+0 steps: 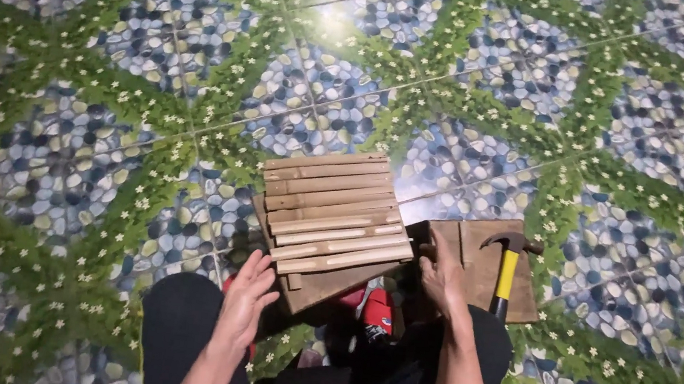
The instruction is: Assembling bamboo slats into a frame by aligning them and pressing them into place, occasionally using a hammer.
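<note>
Our left hand [246, 299] spread flat beside slatted wooden panel [335, 213]; right hand [442, 274] fingers rest loose on board [483, 268] edge, near hammer [508, 267].

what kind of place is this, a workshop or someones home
Probably a home floor used as a makeshift woodworking spot. The glossy pebble-and-leaf patterned floor tiles look domestic, and there is no bench: the slatted pale wooden panel and yellow-handled claw hammer on a brown wooden board lie on the floor.
</note>
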